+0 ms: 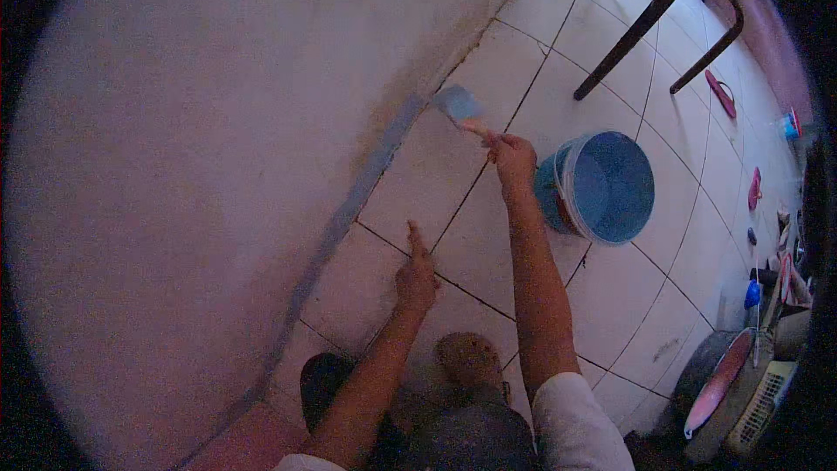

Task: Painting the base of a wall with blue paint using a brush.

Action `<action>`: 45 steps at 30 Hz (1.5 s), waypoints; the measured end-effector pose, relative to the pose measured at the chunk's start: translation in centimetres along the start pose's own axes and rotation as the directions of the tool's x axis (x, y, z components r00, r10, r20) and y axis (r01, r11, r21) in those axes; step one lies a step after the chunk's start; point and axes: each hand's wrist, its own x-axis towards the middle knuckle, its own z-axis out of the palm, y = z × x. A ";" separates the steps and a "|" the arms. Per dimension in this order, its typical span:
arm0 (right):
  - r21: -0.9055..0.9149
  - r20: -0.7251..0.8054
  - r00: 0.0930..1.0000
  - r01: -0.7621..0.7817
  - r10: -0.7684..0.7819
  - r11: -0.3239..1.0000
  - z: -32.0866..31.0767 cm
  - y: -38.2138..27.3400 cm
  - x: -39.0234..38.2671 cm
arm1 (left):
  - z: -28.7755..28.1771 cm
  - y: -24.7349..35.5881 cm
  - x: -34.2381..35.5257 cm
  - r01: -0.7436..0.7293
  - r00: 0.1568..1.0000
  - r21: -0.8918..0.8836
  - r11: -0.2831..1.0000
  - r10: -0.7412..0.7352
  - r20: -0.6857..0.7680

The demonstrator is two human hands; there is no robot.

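Observation:
In my right hand (pixel 513 157) is the handle of a paintbrush (pixel 460 106). The brush's wide blue-grey head is blurred and near the foot of the wall, by the upper end of a blue-grey painted strip (pixel 349 201). Whether the bristles touch the wall, I cannot tell. A plastic bucket (pixel 558 185) with a pale rim and blue inside stands just right of my right hand. My left hand (pixel 417 277) hovers over the tiles with its index finger stretched forward and the other fingers curled; nothing shows in it.
A pale wall (pixel 200 122) rises on the left from the tiled floor (pixel 453 183). Dark chair legs (pixel 632 35) stand at the upper right. Red slippers (pixel 722 94) lie farther right. A basin (pixel 719 384) and a yellow crate (pixel 763 406) are at the lower right.

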 end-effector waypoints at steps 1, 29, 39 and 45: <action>-0.208 -0.035 0.998 0.036 -0.044 0.978 0.2 0.1 0.5 | 0.3 -0.4 -0.1 -0.064 0.995 0.029 0.998 0.066 -0.076; -0.374 0.091 0.971 0.239 -0.221 0.896 3.6 -4.0 2.3 | -1.3 0.7 0.2 0.018 1.000 -0.231 0.973 -0.018 0.003; 0.231 0.114 0.993 -0.035 0.009 0.972 0.5 -1.2 2.0 | -3.1 2.0 0.4 0.166 0.962 -0.230 0.959 -0.107 0.250; -0.081 0.189 0.981 0.054 -0.038 0.995 1.7 1.8 4.3 | -3.5 2.7 0.2 0.225 0.964 -0.504 0.834 -0.114 0.242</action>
